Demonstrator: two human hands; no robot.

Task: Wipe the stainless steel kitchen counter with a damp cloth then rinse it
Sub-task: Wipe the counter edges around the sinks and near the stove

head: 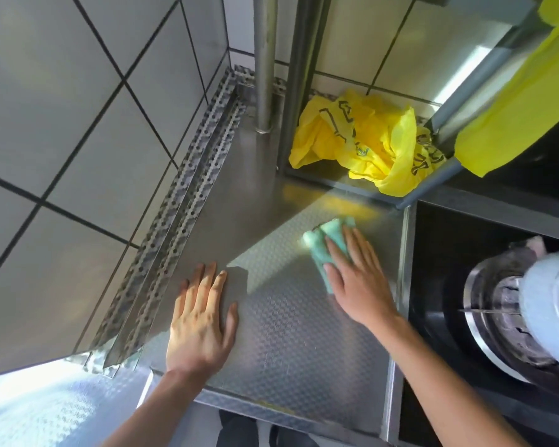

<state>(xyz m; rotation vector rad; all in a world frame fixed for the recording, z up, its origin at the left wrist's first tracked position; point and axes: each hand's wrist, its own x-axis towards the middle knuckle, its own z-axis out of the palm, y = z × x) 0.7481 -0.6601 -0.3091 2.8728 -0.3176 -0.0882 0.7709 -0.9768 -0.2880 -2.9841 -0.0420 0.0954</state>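
Observation:
The stainless steel counter (291,333) with its embossed pattern fills the middle of the view. A folded green cloth (323,243) lies on it toward the right rear. My right hand (359,279) presses flat on the cloth with straight fingers; the cloth's far end shows beyond the fingertips. My left hand (200,321) rests flat on the counter to the left, fingers spread, holding nothing.
A crumpled yellow plastic bag (362,140) sits at the back under a metal rack frame (291,91). A gas burner (504,311) lies in the black hob at right. A tiled wall (78,140) and a perforated metal strip (175,221) border the left. A steel pipe (267,59) stands at the rear.

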